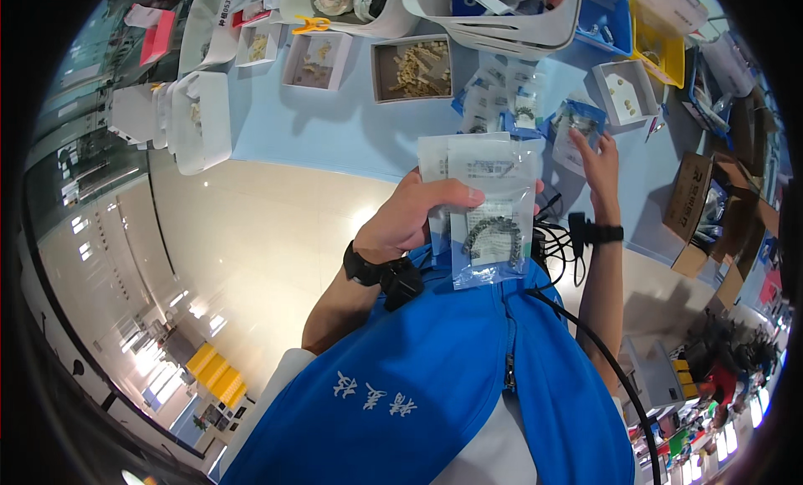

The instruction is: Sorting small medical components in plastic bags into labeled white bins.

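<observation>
My left hand [410, 213] grips a stack of clear plastic bags [492, 226], thumb across the front. The front bag has a dark beaded bracelet [493, 234] and a printed card inside, with a blue strip along its bottom. Farther right, my right hand [598, 163] reaches over the table with its fingers apart. One fingertip rests on a similar blue-and-clear bag [570, 155] lying there. More packed bags [502, 96] lie in overlapping rows just left of it.
Along the blue table [335, 138] stand a box of pale small pieces [411, 68], white boxes [316, 60] and large white bins [493, 38]. At right are a small white tray [626, 92], a yellow bin [657, 42] and an opened cardboard box [698, 201]. A black cable [598, 343] hangs beside my jacket.
</observation>
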`<action>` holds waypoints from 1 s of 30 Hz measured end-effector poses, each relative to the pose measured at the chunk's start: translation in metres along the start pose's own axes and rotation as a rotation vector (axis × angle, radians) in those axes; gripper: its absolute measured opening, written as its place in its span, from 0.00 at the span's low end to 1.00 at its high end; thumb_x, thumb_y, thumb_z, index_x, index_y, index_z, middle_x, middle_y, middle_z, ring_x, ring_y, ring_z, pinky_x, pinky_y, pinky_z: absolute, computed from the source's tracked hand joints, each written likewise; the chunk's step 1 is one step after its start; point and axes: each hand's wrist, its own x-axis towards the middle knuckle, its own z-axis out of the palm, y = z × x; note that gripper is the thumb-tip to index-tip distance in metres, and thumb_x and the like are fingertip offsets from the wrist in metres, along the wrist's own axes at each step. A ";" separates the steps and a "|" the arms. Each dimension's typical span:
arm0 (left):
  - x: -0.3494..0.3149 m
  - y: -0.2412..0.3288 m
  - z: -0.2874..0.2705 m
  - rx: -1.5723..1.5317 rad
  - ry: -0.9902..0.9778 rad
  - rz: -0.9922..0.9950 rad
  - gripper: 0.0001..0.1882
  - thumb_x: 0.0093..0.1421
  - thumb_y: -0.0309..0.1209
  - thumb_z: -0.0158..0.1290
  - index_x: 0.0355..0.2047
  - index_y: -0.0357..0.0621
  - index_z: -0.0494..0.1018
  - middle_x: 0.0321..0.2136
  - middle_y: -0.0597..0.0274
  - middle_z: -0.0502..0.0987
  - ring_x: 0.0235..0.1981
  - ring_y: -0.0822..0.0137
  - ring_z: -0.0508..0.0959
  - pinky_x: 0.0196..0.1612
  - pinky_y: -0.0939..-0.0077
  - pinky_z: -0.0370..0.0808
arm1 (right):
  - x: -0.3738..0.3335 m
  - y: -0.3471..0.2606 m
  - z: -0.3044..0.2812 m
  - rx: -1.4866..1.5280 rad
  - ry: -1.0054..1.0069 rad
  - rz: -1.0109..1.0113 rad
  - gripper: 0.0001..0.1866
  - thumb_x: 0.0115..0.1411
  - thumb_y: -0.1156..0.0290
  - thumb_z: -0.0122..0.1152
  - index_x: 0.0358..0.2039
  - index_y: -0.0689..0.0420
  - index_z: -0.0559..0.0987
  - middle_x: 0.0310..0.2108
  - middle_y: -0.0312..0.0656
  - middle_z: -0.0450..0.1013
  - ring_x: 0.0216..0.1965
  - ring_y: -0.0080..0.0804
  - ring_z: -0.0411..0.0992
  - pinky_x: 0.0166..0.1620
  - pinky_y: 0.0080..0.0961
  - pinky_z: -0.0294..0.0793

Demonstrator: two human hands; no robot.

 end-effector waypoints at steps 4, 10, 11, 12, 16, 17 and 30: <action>-0.012 0.020 -0.021 -0.028 -0.017 -0.031 0.31 0.59 0.23 0.55 0.64 0.31 0.66 0.55 0.40 0.79 0.55 0.47 0.81 0.62 0.56 0.76 | 0.021 0.009 0.012 -0.148 0.186 0.052 0.32 0.54 0.50 0.78 0.42 0.70 0.85 0.41 0.47 0.77 0.42 0.33 0.77 0.49 0.27 0.75; -0.031 0.047 -0.074 -0.013 0.010 -0.058 0.31 0.62 0.22 0.47 0.66 0.25 0.61 0.58 0.40 0.77 0.59 0.47 0.78 0.63 0.54 0.76 | -0.053 -0.073 -0.032 0.689 0.145 0.296 0.18 0.62 0.64 0.72 0.46 0.63 0.84 0.39 0.38 0.82 0.34 0.22 0.77 0.38 0.21 0.74; -0.032 0.052 -0.077 -0.069 -0.038 -0.037 0.30 0.63 0.21 0.44 0.66 0.23 0.60 0.59 0.39 0.76 0.59 0.47 0.78 0.63 0.54 0.76 | -0.077 -0.109 -0.035 0.731 0.089 0.318 0.16 0.64 0.66 0.70 0.48 0.63 0.84 0.41 0.38 0.82 0.39 0.23 0.78 0.44 0.22 0.75; -0.030 0.048 -0.084 0.026 -0.016 0.001 0.33 0.62 0.25 0.43 0.68 0.23 0.57 0.62 0.29 0.69 0.62 0.38 0.74 0.64 0.45 0.74 | -0.095 -0.125 -0.036 0.758 0.049 0.262 0.16 0.65 0.67 0.69 0.49 0.63 0.83 0.41 0.38 0.82 0.40 0.23 0.78 0.45 0.23 0.75; -0.028 0.048 -0.099 0.087 -0.074 -0.098 0.29 0.67 0.29 0.47 0.66 0.25 0.61 0.59 0.35 0.74 0.59 0.46 0.77 0.61 0.51 0.78 | -0.165 -0.208 -0.029 0.862 -0.171 0.252 0.17 0.67 0.70 0.66 0.54 0.65 0.80 0.45 0.39 0.81 0.44 0.22 0.77 0.51 0.23 0.74; -0.032 0.045 -0.097 0.178 -0.025 -0.120 0.29 0.67 0.30 0.51 0.65 0.26 0.63 0.57 0.39 0.75 0.58 0.50 0.78 0.59 0.55 0.79 | -0.176 -0.219 -0.025 0.875 -0.152 0.258 0.17 0.67 0.70 0.66 0.54 0.65 0.80 0.45 0.39 0.81 0.44 0.22 0.77 0.51 0.23 0.74; -0.104 0.017 -0.072 0.524 0.261 0.052 0.27 0.56 0.25 0.64 0.56 0.31 0.71 0.44 0.54 0.81 0.44 0.64 0.83 0.47 0.70 0.81 | -0.198 -0.210 -0.051 0.666 -0.372 0.087 0.26 0.67 0.66 0.69 0.62 0.59 0.72 0.47 0.42 0.79 0.45 0.20 0.77 0.45 0.18 0.77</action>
